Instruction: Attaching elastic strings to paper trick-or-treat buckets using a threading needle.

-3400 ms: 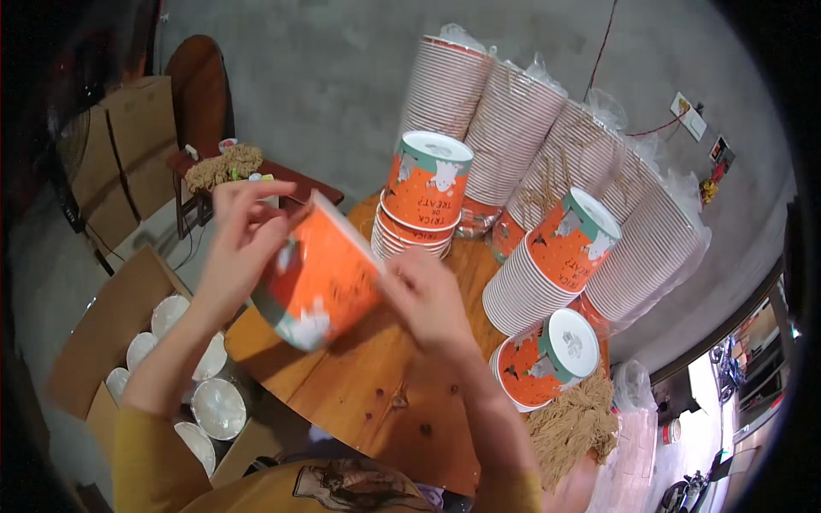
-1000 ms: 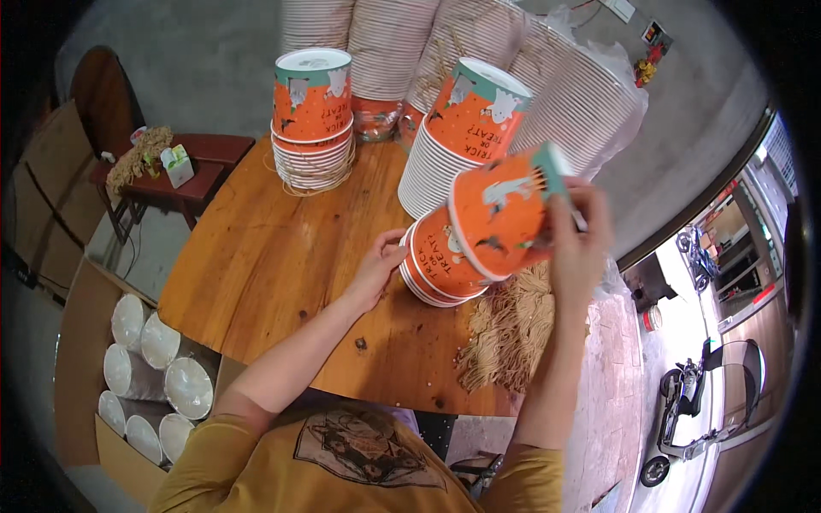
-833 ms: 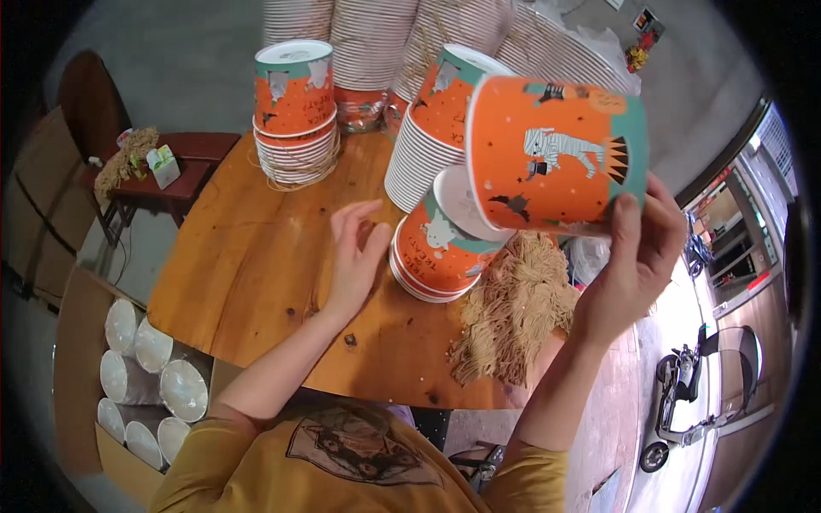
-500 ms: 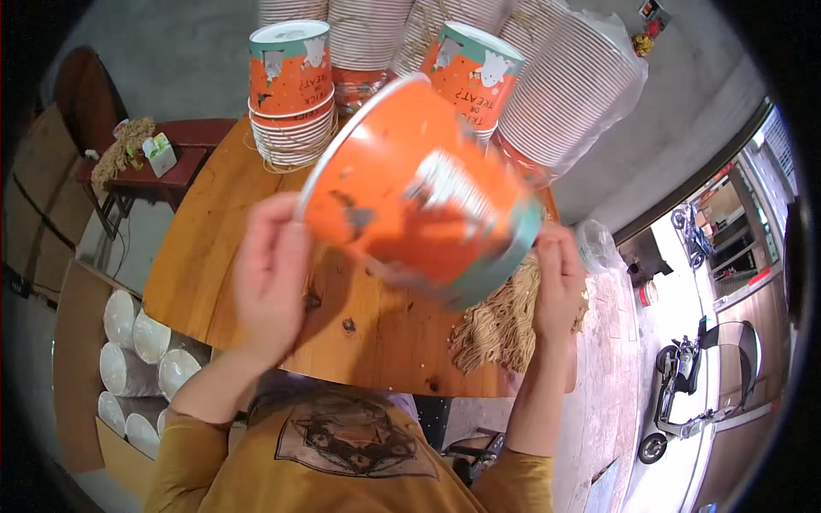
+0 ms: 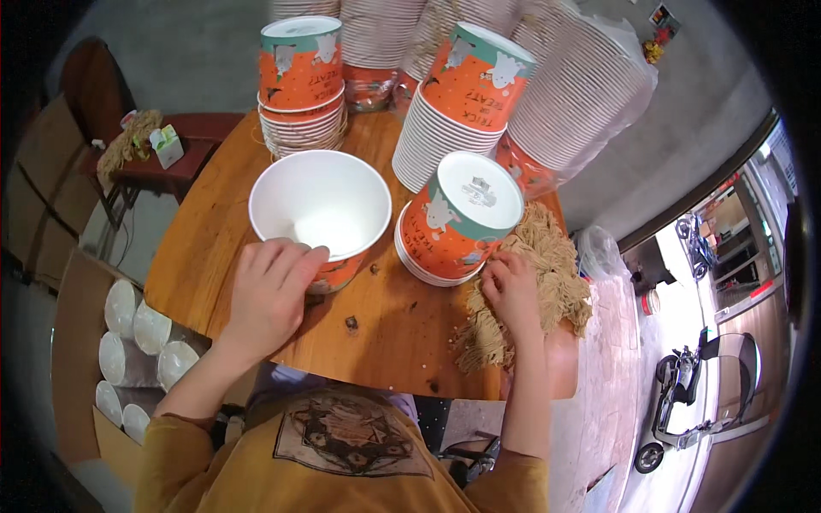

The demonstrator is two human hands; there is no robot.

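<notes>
An orange paper bucket point(image 5: 338, 275) with a white inside stands upright on the wooden table point(image 5: 385, 342). My left hand point(image 5: 272, 291) is closed over its near rim, fingers curled on the edge. To its right, another orange and green paper bucket point(image 5: 445, 224) sits upside down, its white base up and more than one rim showing below. My right hand point(image 5: 510, 295) is at that bucket's lower right side, beside a bundle of tan cord point(image 5: 547, 265). Its fingers are drawn together; whether they pinch a cord is too small to tell.
A short stack point(image 5: 301, 77) and a taller stack point(image 5: 466, 94) of upside-down buckets stand behind. Plastic-wrapped stacks point(image 5: 581, 94) line the far edge. On the floor at left, a cardboard box point(image 5: 73, 342) holds white-ended bundles. A red side table point(image 5: 201, 128) stands far left.
The tilted bucket that both hands held up is down; one stands upright at left. My right hand has moved left to the cord bundle. The upside-down bucket has come into view.
</notes>
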